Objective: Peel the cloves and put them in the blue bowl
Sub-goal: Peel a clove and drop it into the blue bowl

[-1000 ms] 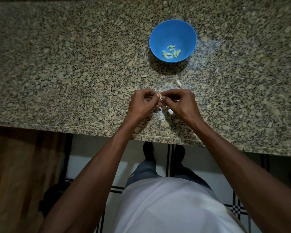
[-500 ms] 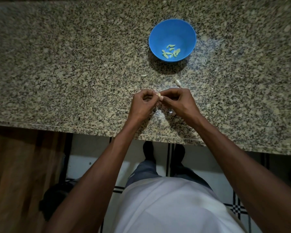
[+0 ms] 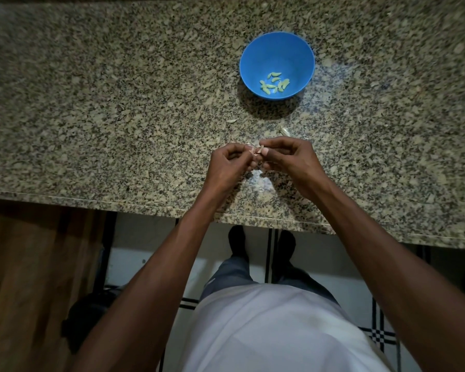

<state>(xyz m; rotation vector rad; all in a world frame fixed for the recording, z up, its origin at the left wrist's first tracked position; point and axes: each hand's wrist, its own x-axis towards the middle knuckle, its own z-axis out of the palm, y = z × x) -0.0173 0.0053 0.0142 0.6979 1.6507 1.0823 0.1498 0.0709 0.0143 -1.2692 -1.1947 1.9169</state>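
A blue bowl [image 3: 253,53] stands on the speckled granite counter [image 3: 91,103], with several pale peeled cloves [image 3: 274,83] in its bottom. Nearer me, my left hand [image 3: 227,167] and my right hand [image 3: 293,159] meet fingertip to fingertip above the counter. Both pinch one small pale clove [image 3: 258,151], whose skin sticks out between the fingers. Most of the clove is hidden by the fingertips.
An unpeeled clove [image 3: 285,131] lies just beyond my right hand. A scrap of skin [image 3: 232,120] lies below the bowl, and whitish peel bits [image 3: 261,181] sit under my hands. The counter's front edge [image 3: 118,204] runs across; floor and my feet show below.
My fingertips have shifted slightly on the clove, and its skin now sticks out more between them. The hands stay in the same spot; the bowl has not moved.
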